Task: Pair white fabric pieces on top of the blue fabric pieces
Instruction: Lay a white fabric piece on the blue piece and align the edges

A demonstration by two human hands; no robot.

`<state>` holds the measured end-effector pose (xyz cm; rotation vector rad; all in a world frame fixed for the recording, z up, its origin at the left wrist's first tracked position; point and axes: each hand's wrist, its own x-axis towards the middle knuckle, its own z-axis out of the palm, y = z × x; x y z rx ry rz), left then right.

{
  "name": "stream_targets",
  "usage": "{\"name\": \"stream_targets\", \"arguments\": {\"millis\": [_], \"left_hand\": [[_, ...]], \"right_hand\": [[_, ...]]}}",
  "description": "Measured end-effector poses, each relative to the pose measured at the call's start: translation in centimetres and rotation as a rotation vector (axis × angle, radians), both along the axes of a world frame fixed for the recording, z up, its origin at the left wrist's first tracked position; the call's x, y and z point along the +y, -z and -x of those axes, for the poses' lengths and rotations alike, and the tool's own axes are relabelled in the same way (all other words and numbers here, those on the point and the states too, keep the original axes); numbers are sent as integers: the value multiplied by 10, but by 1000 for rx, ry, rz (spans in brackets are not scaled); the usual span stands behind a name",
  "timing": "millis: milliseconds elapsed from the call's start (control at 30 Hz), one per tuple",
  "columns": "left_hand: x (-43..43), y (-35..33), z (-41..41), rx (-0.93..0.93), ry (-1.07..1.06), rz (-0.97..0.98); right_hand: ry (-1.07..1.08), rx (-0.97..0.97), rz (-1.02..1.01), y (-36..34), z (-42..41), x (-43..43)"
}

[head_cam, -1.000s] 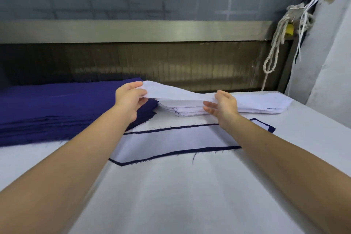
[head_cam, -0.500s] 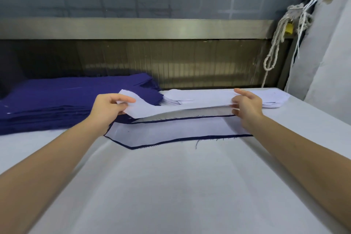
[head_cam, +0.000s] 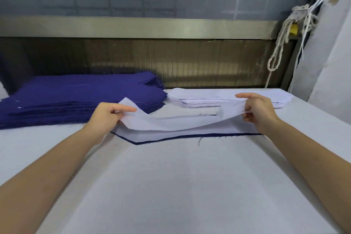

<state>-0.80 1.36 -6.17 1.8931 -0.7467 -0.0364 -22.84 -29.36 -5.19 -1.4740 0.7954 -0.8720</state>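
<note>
A long white fabric piece [head_cam: 171, 122] sags between my two hands just above the table. My left hand [head_cam: 107, 115] pinches its left end and my right hand [head_cam: 255, 110] pinches its right end. Beneath it lies a white piece [head_cam: 190, 132] on a blue fabric piece [head_cam: 190, 136], of which only a dark blue border shows along the near edge. A stack of blue fabric pieces [head_cam: 76, 97] sits at the back left. A stack of white fabric pieces [head_cam: 209, 99] lies at the back, to the right of the blue stack.
The work surface is a white cloth-covered table [head_cam: 180, 186]. A metal rail and ribbed panel [head_cam: 171, 59] run behind the stacks. A knotted rope [head_cam: 281, 43] hangs at the back right beside a white wall.
Both hands have carried the white piece from the white stack toward me and lowered it over the paired piece. Its middle now sags close to the fabric below.
</note>
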Motion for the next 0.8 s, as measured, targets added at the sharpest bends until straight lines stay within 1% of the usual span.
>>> {"name": "stream_targets", "arguments": {"millis": [133,200,333,533,667,800], "left_hand": [[3,-1,-4,-18,-17,-90],[4,-3,-5,-11,-33,-107],[6,-6,-8,26,-60,-111],[10,-10,-11,49,-44,-96],[12,-10,-13,-16,-57,-110],[14,-13,-13,-23,-50,-93]], "right_hand": [[-35,182,182,2,4,-4],[-46,240,256,4,6,-6],[-40,307,317,9,7,-7],[9,324,353,10,6,-9],[35,301,384,6,8,-11],[50,295,394,5,9,-13]]}}
